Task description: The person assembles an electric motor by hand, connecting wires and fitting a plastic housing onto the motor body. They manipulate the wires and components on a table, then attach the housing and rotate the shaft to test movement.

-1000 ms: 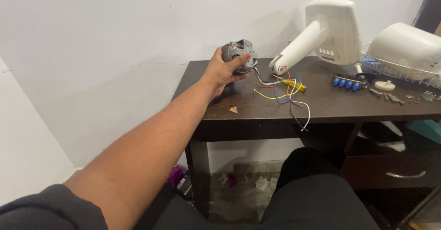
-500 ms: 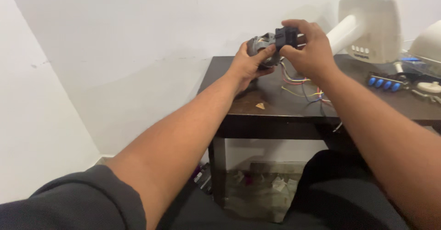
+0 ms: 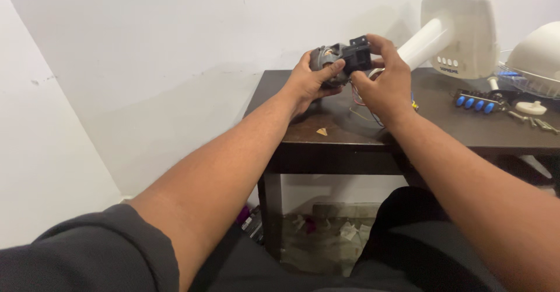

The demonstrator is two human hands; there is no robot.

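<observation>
A: What do the hands hold?

B: The left hand [image 3: 309,82] grips a small grey motor [image 3: 326,64], fingers wrapped round its body, thumb across the front. The right hand [image 3: 388,82] pinches a black block [image 3: 357,56] at the motor's end between thumb and fingertips.

A: Where is the motor?

B: Raised between both hands, above the near-left part of the dark table [image 3: 350,134]. Coloured wires [image 3: 364,102] hang from it, below and behind the right hand.

A: How far along does the work appear?

B: Judging by the layout, the fan is already taken apart: its white stand [image 3: 455,32] lies tipped to the right of the hands, with a row of blue buttons [image 3: 473,102] and loose screws [image 3: 539,123] further right. Motor and block appear joined; whether the block is going on or coming off cannot be told.
</observation>
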